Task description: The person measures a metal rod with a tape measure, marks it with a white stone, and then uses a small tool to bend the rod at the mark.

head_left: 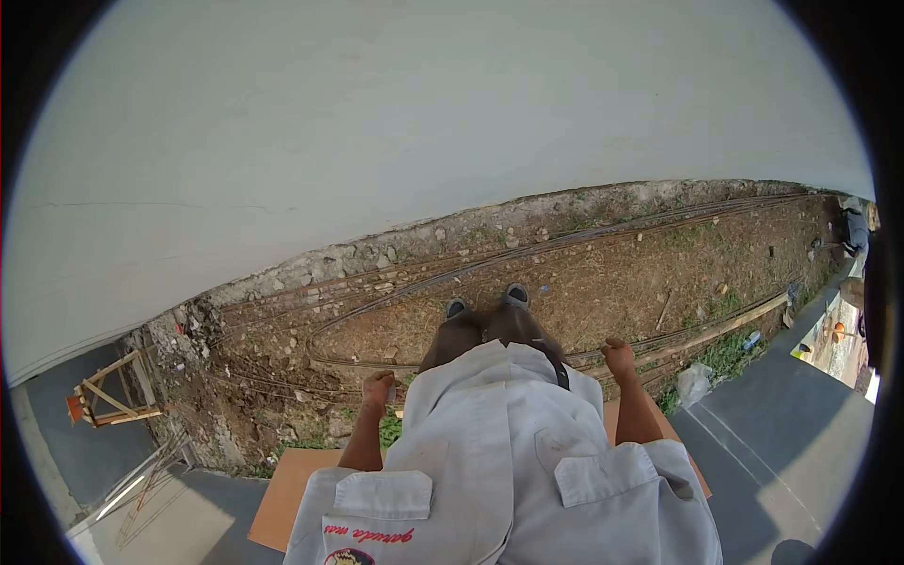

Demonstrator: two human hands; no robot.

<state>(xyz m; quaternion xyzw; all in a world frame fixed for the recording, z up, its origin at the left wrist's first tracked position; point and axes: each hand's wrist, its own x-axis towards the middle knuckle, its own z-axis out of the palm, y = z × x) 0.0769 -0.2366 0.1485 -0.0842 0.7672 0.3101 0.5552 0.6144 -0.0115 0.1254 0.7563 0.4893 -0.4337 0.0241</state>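
Note:
My left hand (379, 388) is low beside my left thigh, its fingers curled closed near a small pale edge too unclear to name. On the other side, my right hand (619, 360) is closed in front of the long rods, and whatever it may hold is hidden or too small to tell. Both arms hang out from my white shirt (480, 424). My shoes (516, 294) stand on bare soil between the hands.
A pale wall (424, 113) rises ahead. Long thin metal rods (433, 280) lie along the dirt strip. An orange-brown board (282, 494) is behind me. A wooden frame (118, 395) is at left, a plastic bag (695, 384) at right. Another person (855, 231) is at far right.

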